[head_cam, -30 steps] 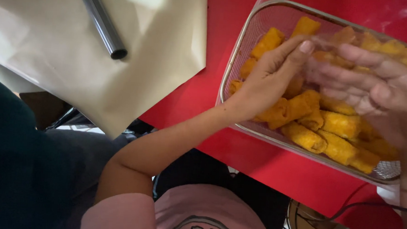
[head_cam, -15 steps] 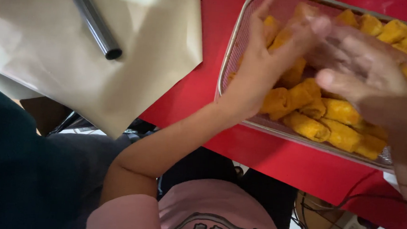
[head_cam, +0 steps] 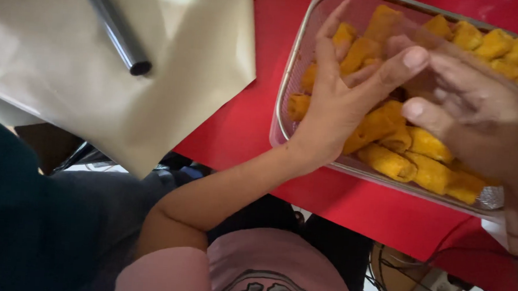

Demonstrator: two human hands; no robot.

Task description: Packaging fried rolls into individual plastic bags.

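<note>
Clear rectangular container on the red table, filled with orange-yellow fried rolls: your left hand rests fingers spread and loose on the rolls, your right hand just beside it, fingers extended, grasping nothing.

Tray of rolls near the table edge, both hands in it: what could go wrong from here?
1. The tray sits close to the red table's near edge; the left hand pressing toward that side might nudge it off.
2. Left hand and right hand crowd the same spot, so the orange rolls could get crushed or flicked out.
3. The dark tube lies loose on tan paper overhanging the edge; it may roll off.
</note>
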